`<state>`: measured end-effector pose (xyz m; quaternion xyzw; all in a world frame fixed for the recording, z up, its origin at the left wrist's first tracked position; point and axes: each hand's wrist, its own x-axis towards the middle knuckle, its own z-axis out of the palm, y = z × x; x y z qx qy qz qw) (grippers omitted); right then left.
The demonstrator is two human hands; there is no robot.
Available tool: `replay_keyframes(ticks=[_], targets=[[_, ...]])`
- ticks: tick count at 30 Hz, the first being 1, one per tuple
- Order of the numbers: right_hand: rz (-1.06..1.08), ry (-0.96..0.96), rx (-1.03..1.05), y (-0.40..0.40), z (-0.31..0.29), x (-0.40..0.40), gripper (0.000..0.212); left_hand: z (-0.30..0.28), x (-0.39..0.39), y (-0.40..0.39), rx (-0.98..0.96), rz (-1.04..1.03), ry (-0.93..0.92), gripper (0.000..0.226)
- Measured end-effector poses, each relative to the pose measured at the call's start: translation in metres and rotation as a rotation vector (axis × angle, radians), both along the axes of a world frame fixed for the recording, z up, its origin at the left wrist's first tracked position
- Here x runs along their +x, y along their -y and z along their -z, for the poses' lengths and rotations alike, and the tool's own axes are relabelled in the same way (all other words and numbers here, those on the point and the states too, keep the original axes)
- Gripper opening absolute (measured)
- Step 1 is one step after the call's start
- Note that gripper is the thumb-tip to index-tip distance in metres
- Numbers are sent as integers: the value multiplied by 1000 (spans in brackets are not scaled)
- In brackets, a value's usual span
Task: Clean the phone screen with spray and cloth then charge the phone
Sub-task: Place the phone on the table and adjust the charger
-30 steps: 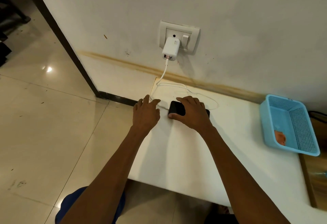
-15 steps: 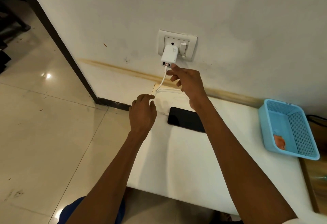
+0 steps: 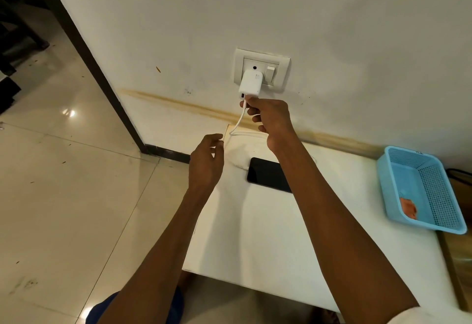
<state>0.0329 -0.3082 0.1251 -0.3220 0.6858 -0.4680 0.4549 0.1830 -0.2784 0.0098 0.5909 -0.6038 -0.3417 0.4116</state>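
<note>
Spreading out below the wall socket, the white tabletop (image 3: 268, 234) carries everything else. Well to the right of the socket, at the tabletop's far right edge, sits a blue plastic basket (image 3: 398, 167) with something orange (image 3: 408, 208) lying inside; it could be a cloth, though the mesh and angle make that uncertain. Directly below the socket, the black phone (image 3: 265, 174) lies flat, screen up and dark, with the white charging cable (image 3: 236, 124) plugged into its left end. The right hand (image 3: 270, 119) is raised just under the socket, fingers curled, pinching the cable where it enters the white charger (image 3: 250, 84). The left hand (image 3: 207, 162) hovers below and left of the socket, fingers loosely curled, holding nothing. The charger sits plugged into the socket plate (image 3: 261, 69) beside its switch.
</note>
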Motion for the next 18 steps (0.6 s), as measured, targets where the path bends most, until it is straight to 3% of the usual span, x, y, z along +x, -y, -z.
replay_keyframes(ticks=[10,15,18], targets=[[11,-2,-27,3,8,2,16,-2,7,-4,-4,34,46,27],[-101,-118,-102,-13,25,-28,26,-5,5,-9,-8,76,85,23],[-113,-357,-97,-33,52,-68,19,-2,3,-9,1,160,169,20]])
